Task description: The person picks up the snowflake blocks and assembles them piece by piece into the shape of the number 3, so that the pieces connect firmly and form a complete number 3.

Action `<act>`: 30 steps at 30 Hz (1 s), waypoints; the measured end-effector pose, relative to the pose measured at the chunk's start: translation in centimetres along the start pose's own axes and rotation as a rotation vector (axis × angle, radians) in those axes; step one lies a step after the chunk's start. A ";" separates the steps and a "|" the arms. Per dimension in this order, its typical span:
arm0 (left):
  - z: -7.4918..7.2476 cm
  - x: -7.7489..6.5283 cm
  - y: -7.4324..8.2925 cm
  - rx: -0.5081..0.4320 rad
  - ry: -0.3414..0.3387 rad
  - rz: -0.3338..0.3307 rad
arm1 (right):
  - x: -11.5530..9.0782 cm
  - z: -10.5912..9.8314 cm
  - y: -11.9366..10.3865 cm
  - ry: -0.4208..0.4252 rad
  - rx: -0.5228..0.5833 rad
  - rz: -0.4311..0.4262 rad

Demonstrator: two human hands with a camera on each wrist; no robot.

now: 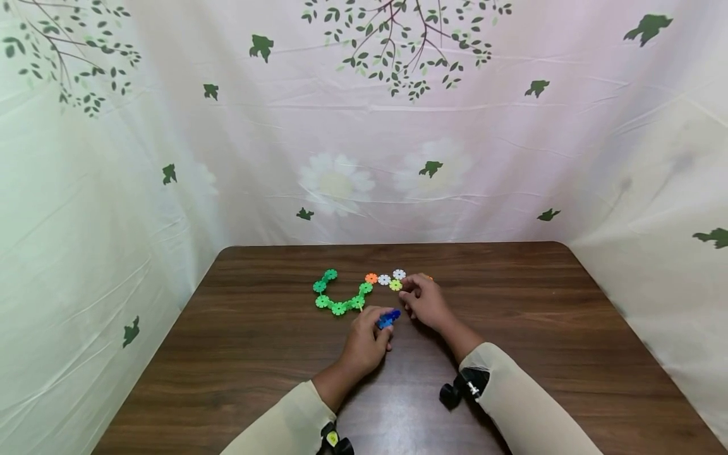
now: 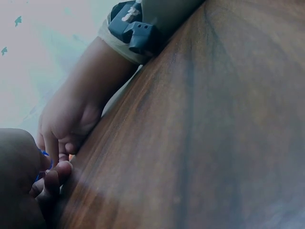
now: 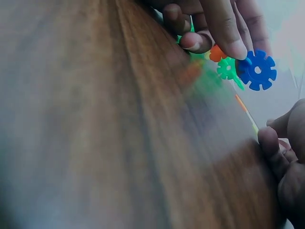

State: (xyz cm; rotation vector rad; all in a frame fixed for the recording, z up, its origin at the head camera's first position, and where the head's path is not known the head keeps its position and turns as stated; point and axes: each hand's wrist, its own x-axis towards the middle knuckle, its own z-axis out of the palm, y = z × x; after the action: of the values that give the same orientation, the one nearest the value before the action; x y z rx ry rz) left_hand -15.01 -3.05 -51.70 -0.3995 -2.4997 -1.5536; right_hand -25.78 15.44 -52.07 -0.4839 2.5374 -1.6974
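left hand (image 1: pixel 366 341): thumb and fingers grasp blue discs (image 1: pixel 389 318). right hand (image 1: pixel 426 304): fingers bent, tips at a yellow-green disc (image 1: pixel 395 285); cannot tell whether they grip it. from the right hand towards ten o'clock follow white discs (image 1: pixel 384 280) and an orange disc (image 1: pixel 371 278), then a green chain (image 1: pixel 339 308) curving round to eleven o'clock from the left hand. forearms enter from seven and five o'clock. the table (image 1: pixel 512 303) has its far edge at twelve o'clock, near the chain; brown wood runs wide at three and nine. printed cloth (image 1: pixel 375 158) hangs behind.
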 end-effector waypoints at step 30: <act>-0.1 -0.1 0.4 0.005 -0.004 -0.041 | 2.5 1.1 0.0 0.092 -0.157 0.033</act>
State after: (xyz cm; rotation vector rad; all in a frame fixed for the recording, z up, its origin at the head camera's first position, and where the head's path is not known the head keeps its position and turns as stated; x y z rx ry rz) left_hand -14.82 -3.02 -51.35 -0.3536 -2.5299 -1.5621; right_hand -27.97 13.77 -52.15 -0.3783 2.7416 -1.5517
